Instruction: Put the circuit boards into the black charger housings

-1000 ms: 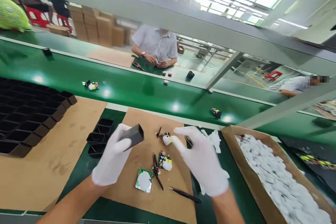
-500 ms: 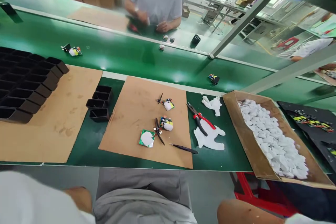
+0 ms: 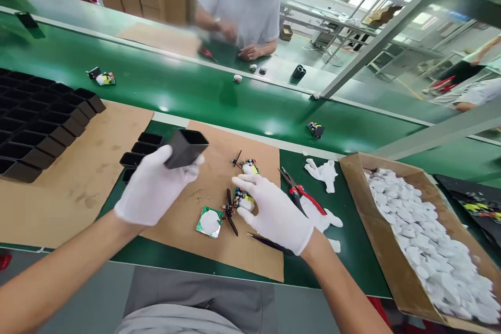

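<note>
In a white glove, my left hand (image 3: pixel 156 185) grips a black plastic case (image 3: pixel 187 148), its open end facing up, above the cardboard sheet (image 3: pixel 176 229). My right hand (image 3: pixel 274 214), gloved too, hovers with fingers apart over a circuit board (image 3: pixel 241 199) with white putty on it. Left of that hand lie a green board with a round white pad (image 3: pixel 210 222) and a black piece with wires (image 3: pixel 229 211). Another circuit board (image 3: pixel 249 166) lies farther back, partly behind my right fingertips. Black tweezers (image 3: pixel 266 241) sit partly under my right hand.
Red-handled pliers (image 3: pixel 301 190) and spare white gloves (image 3: pixel 323 172) lie to the right. Beyond them stands a cardboard box of white lumps (image 3: pixel 422 240). Rows of black cases (image 3: pixel 43 120) fill the left. Across the green bench (image 3: pixel 195 94) a person (image 3: pixel 242 10) works.
Both gloved hands have come into view over the bench. My left hand now holds a black case above the cardboard; my right hand has reached over the circuit boards.
</note>
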Action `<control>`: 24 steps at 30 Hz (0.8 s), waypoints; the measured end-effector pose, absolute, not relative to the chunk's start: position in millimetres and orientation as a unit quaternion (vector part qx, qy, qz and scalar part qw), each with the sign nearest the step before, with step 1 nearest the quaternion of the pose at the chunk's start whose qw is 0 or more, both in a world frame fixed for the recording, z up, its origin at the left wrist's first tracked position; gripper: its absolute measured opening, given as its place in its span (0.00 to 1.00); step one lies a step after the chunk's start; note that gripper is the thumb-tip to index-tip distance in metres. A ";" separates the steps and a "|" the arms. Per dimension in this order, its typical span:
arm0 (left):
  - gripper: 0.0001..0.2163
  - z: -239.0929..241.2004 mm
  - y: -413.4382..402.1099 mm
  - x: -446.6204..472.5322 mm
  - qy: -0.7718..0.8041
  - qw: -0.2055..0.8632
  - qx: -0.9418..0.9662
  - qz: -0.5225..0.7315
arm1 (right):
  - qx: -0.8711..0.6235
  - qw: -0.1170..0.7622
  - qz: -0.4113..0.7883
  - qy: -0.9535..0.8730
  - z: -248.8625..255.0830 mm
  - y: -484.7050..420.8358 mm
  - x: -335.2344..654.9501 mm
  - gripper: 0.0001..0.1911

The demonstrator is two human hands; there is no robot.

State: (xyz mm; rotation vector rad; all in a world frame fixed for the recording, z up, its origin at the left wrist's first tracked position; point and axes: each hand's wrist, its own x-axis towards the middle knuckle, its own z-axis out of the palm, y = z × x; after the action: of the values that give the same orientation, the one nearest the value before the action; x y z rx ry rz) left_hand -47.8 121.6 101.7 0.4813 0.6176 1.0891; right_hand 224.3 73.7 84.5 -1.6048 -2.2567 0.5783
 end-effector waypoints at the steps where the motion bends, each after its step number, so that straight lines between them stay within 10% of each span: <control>1: 0.14 97.0 136.6 -34.2 0.291 0.791 0.232 0.486 | -0.552 0.144 0.223 -0.790 77.1 80.8 224.4 0.24; 6: 0.09 79.2 167.7 -1.5 0.288 0.813 0.269 0.428 | -0.567 0.186 0.297 -0.746 62.6 98.9 236.6 0.11; 14: 0.24 53.9 168.2 5.5 0.295 0.746 0.491 0.338 | -0.507 0.429 0.591 -0.457 75.7 95.0 254.8 0.30; 24: 0.33 48.5 130.7 28.6 0.206 0.506 0.732 0.408 | -0.543 0.457 0.575 -0.406 74.4 89.5 219.9 0.23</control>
State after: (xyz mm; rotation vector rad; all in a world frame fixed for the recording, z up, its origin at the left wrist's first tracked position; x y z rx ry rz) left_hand 28.6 130.7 48.5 1.7651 0.4960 0.9845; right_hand 219.9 89.5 74.4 -1.3393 -1.0003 1.4177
